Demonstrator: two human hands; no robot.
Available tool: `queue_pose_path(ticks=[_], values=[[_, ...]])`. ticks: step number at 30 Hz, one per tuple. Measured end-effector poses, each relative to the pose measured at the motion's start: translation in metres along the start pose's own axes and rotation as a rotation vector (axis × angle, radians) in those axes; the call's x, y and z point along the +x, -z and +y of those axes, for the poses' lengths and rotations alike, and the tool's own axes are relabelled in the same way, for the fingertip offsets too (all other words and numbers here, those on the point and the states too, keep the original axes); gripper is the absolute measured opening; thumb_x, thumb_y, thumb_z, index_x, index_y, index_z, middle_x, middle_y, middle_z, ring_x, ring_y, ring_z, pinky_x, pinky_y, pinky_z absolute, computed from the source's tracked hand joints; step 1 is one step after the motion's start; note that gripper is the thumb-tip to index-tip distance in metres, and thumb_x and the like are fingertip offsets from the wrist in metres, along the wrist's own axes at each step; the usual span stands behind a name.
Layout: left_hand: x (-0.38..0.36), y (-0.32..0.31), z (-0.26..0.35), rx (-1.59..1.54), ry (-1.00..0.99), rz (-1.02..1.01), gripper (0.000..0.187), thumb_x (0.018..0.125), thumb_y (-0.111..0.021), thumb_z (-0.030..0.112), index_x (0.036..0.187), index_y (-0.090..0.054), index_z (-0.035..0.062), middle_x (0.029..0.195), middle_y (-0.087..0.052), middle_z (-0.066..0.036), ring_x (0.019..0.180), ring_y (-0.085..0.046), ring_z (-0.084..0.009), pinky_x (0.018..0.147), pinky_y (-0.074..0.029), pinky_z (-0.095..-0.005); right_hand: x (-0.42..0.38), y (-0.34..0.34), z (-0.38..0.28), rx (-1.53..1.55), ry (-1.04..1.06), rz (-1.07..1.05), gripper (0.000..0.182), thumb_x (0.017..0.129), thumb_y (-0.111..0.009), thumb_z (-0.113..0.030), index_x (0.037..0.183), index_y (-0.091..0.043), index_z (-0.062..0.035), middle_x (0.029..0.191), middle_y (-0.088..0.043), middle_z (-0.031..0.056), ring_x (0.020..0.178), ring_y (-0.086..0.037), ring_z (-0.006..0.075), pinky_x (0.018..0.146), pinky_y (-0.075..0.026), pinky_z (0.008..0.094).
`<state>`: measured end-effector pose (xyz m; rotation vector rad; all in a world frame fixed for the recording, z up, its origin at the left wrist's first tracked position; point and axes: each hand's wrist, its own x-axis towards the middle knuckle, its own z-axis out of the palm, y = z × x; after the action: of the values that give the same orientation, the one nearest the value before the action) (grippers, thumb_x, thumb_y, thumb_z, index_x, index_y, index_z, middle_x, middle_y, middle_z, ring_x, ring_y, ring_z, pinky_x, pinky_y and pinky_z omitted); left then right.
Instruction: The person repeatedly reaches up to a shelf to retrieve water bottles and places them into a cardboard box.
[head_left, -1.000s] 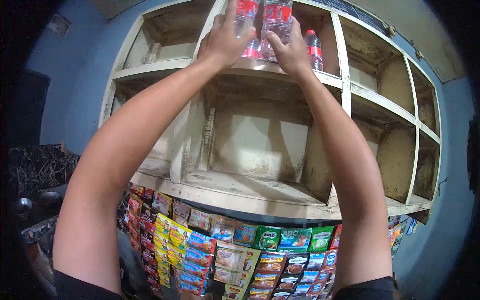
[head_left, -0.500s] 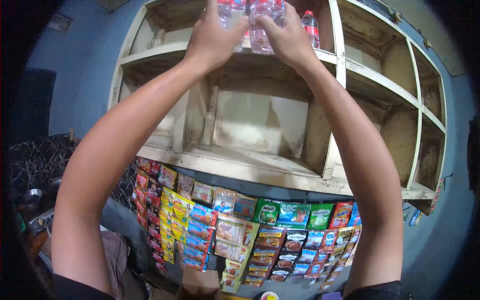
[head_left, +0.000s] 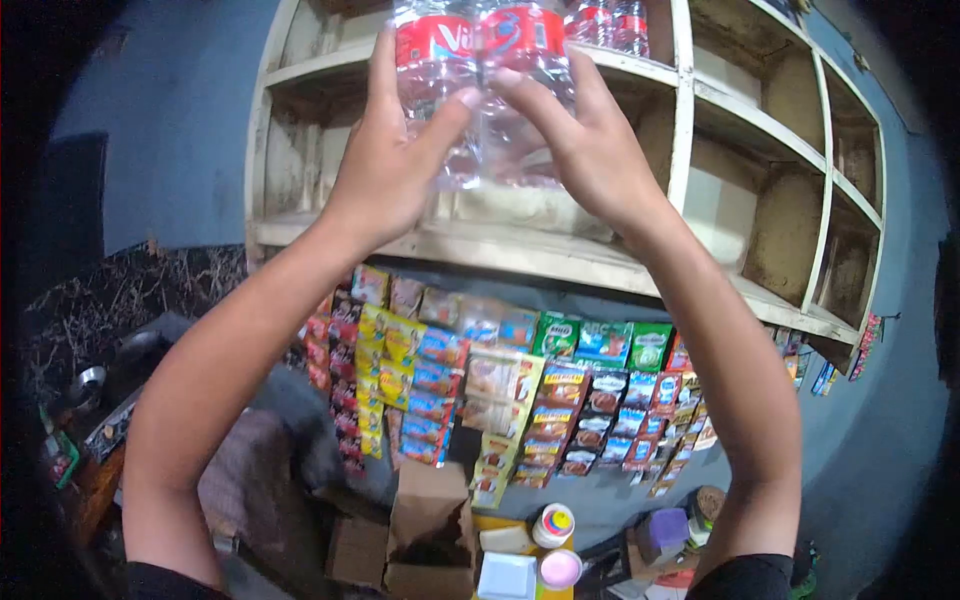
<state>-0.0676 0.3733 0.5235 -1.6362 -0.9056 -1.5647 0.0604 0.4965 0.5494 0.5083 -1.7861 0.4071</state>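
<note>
Two clear plastic water bottles with red labels are held side by side in front of the wooden shelf unit (head_left: 690,150). My left hand (head_left: 385,175) grips the left bottle (head_left: 428,60) from behind. My right hand (head_left: 590,150) wraps the right bottle (head_left: 520,40). Both bottles are upright and off the shelf, level with its middle compartments. More red-labelled bottles (head_left: 610,25) stand on the top shelf behind them.
Rows of hanging snack and drink sachets (head_left: 520,390) hang below the shelf. Open cardboard boxes (head_left: 425,525) and small tubs (head_left: 555,525) sit on the floor. A dark counter with metal pots (head_left: 90,380) is at the left. The wall is blue.
Both hands have come down from the top shelf with the two bottles, which now sit lower and closer to me. The view has tilted downward, showing the floor boxes.
</note>
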Motion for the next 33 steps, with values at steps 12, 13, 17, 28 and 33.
queue_pose_path(ticks=[12,13,17,28,33], values=[[-0.19,0.108,0.116,0.018,0.608,-0.114,0.072,0.092,-0.058,0.009,0.15,-0.016,-0.0008,0.148,-0.034,-0.018,0.133,-0.036,-0.0223,0.112,-0.023,-0.0323,-0.253,-0.06,-0.061,0.545,-0.708,-0.057,0.063,0.093,-0.055,-0.027,0.145,-0.032,0.0009,0.136,-0.047,0.0125,0.127,-0.042,0.0192,0.106,-0.032,0.0322],[-0.206,0.115,0.118,0.044,0.668,-0.089,0.075,0.089,-0.059,0.01,0.15,-0.017,0.0016,0.147,-0.033,-0.016,0.131,-0.039,-0.0216,0.109,-0.031,-0.0327,-0.286,-0.064,-0.059,0.564,-0.807,0.008,0.064,0.093,-0.055,-0.031,0.144,-0.033,-0.0002,0.13,-0.05,0.012,0.117,-0.049,0.0192,0.098,-0.04,0.0325],[-0.28,0.152,0.136,-0.114,0.977,0.04,0.078,0.082,-0.061,0.018,0.148,-0.021,0.0082,0.134,-0.045,-0.013,0.116,-0.051,-0.0212,0.093,-0.047,-0.0328,-0.399,-0.063,-0.065,0.726,-1.133,0.158,0.055,0.092,-0.055,-0.034,0.136,-0.038,-0.0058,0.108,-0.057,0.0111,0.083,-0.061,0.0188,0.069,-0.053,0.0333],[-0.465,0.128,0.201,-0.214,1.478,0.247,0.065,0.085,-0.06,0.024,0.141,-0.03,0.0117,0.102,-0.061,-0.014,0.072,-0.066,-0.0242,0.059,-0.056,-0.0341,-0.542,0.019,-0.12,0.682,-1.552,0.349,0.064,0.088,-0.062,-0.03,0.139,-0.031,-0.0057,0.099,-0.06,0.0168,0.067,-0.065,0.0248,0.057,-0.056,0.0364],[-0.522,0.08,0.201,-0.243,1.685,0.437,0.053,0.089,-0.059,0.021,0.136,-0.037,0.0145,0.104,-0.06,-0.009,0.074,-0.067,-0.0222,0.059,-0.058,-0.0357,-0.56,0.069,-0.11,0.648,-1.666,0.262,0.052,0.092,-0.058,-0.031,0.134,-0.037,-0.009,0.099,-0.056,0.0098,0.078,-0.062,0.0213,0.063,-0.059,0.0406]])
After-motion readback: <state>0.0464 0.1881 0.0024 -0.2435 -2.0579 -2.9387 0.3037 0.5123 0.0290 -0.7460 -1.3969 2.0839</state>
